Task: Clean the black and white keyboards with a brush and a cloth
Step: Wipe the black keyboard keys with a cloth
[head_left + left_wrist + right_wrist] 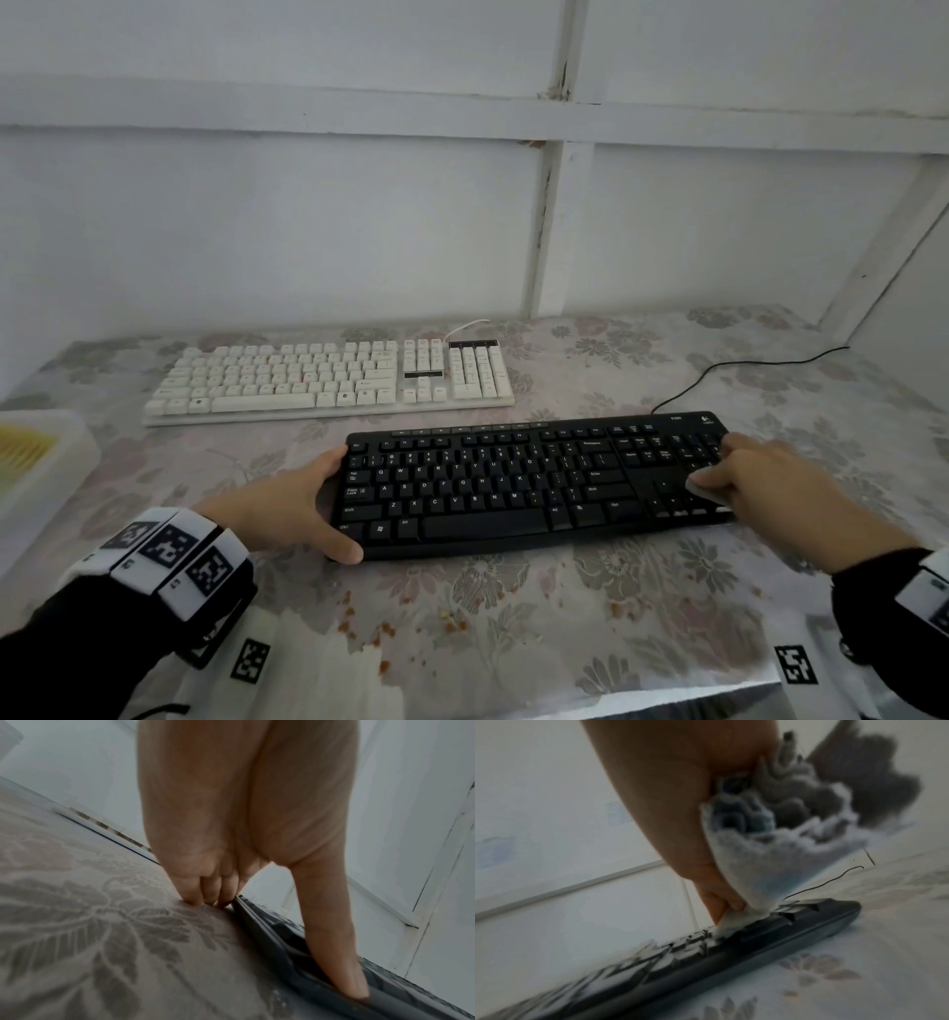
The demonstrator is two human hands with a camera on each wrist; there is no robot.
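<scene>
While the left hand (287, 506) clasped the left end of the black keyboard (513, 483) at frame centre, thumb on its near corner, the right hand (760, 483) clutched a bunched cloth (765, 862) and pressed it onto the keys at right. Above lay the white keyboard (328, 380), untouched.

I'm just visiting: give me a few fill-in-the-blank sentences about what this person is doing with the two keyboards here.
1. The right hand presses a pale fluffy cloth onto the ____ plastic keyboard.
2. The left hand grips that keyboard's ____ end.
3. The white plastic keyboard lies ____ the person than the one being wiped.
4. The table wears a ____-patterned tablecloth.

Missing words: black; left; farther from; floral
</scene>
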